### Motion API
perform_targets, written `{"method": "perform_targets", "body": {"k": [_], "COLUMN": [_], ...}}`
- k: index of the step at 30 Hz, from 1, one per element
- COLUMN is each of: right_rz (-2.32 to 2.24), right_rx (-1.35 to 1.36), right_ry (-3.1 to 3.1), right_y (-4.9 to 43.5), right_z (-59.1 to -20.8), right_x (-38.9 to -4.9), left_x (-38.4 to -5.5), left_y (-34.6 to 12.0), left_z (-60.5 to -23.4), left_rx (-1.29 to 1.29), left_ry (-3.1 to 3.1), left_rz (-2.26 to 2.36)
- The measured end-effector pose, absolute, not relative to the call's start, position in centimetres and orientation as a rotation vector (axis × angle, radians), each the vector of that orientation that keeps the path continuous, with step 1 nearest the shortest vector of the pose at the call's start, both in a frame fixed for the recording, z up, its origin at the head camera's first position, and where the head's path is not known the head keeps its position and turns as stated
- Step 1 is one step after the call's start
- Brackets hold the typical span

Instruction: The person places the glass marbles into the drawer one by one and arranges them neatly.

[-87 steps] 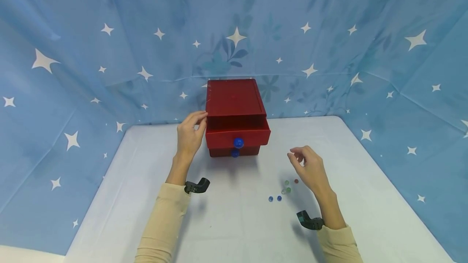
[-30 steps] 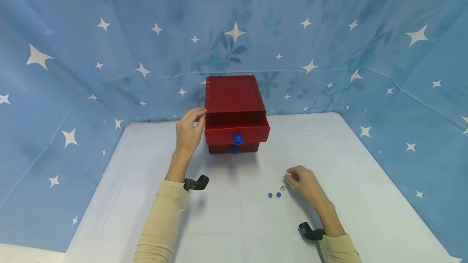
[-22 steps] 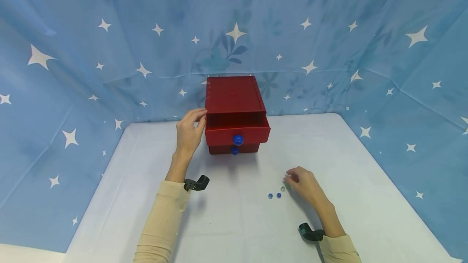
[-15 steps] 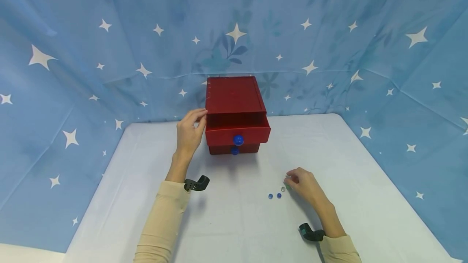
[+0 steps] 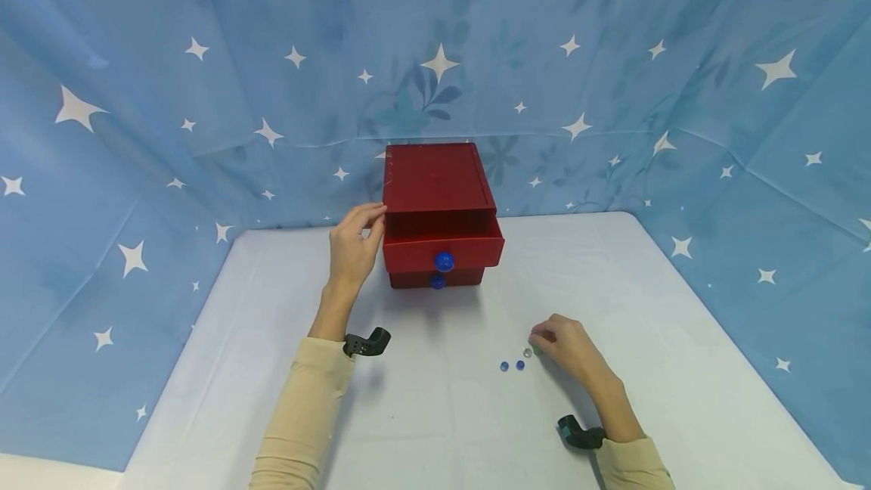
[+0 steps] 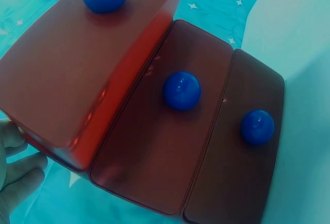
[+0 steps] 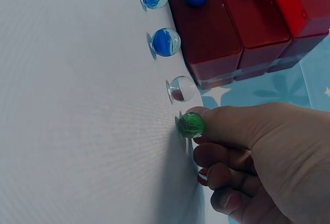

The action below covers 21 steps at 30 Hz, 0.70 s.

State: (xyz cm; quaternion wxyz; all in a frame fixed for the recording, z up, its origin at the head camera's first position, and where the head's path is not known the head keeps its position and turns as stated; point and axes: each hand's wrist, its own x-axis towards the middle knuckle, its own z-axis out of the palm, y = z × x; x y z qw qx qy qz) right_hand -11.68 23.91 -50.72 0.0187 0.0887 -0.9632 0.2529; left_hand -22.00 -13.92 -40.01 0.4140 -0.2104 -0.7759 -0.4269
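In the head view, my left hand (image 5: 351, 248) rests its fingertips against the left side of a small red drawer cabinet (image 5: 435, 176). The cabinet's top drawer (image 5: 415, 255) is pulled out. My right hand (image 5: 568, 346) is low over the table, thumb and index finger pinching at a green marble (image 7: 191, 125). Part of a red marble (image 7: 203, 176) shows between the curled fingers in the right wrist view. Beside them lie a clear marble (image 7: 182, 89) and two blue marbles (image 7: 166, 42). The other green marble is hidden or cannot be told apart.
The cabinet stands at the back of a white table (image 5: 422, 429). In the left wrist view, the middle drawer (image 6: 149, 126) and bottom drawer (image 6: 227, 167) are closed, each with a blue knob. A blue star-patterned curtain (image 5: 272, 59) hangs behind the table.
My right hand has come down from above onto the marbles, hiding some of them. Its thumb and index fingertips have drawn closer together. The left hand stays at the cabinet's side.
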Motion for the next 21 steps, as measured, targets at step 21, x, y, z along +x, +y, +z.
{"method": "perform_targets", "body": {"k": [21], "right_rz": [0.778], "right_rx": [0.328], "right_ry": [-2.952], "right_y": [23.98], "right_z": [-50.19], "right_x": [-11.67], "left_x": [-21.8], "left_y": [-13.86], "left_z": [-39.92], "left_rx": [-0.525], "left_ry": [-1.965], "left_rz": [-1.07]}}
